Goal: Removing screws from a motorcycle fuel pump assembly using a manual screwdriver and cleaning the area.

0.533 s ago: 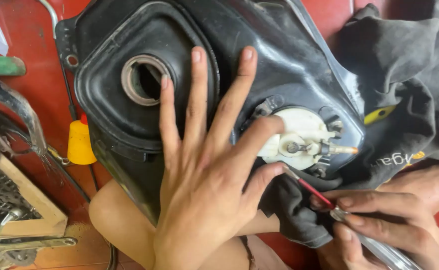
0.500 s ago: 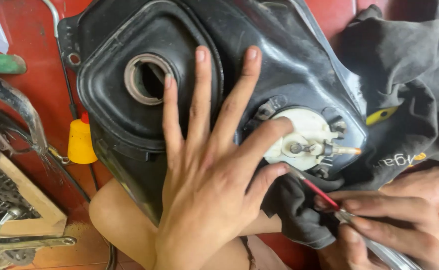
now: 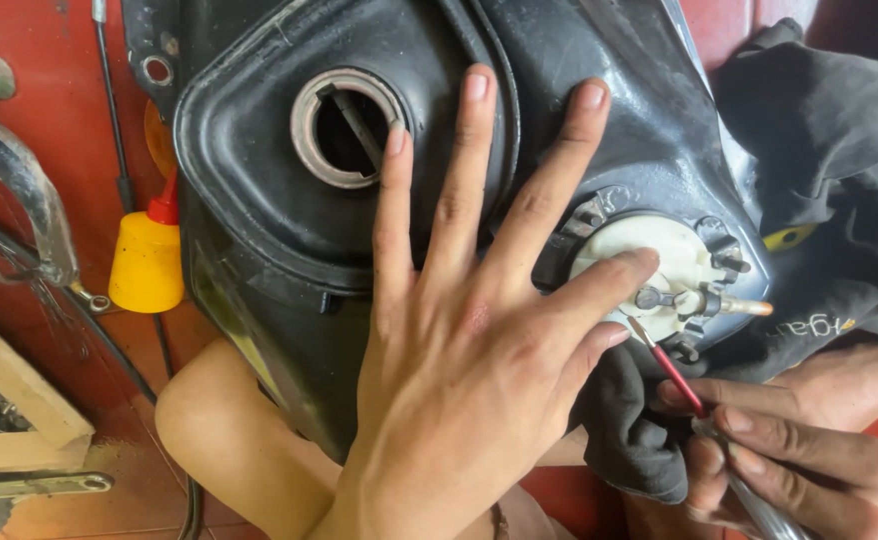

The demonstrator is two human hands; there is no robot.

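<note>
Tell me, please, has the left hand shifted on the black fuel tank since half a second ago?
No: the left hand still lies spread on the black fuel tank, index tip on the white pump plate.

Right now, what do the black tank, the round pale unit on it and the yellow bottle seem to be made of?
Black tank: looks like painted sheet metal, dull and grimy, with a bare metal filler ring.
Pale round unit: seemingly off-white moulded plastic, with a brass-coloured nozzle.
Yellow bottle: probably soft matte plastic, red spout.

Spread left hand point(image 3: 469, 350) covers tank point(image 3: 259, 200), filler hole point(image 3: 349, 128) open
</note>
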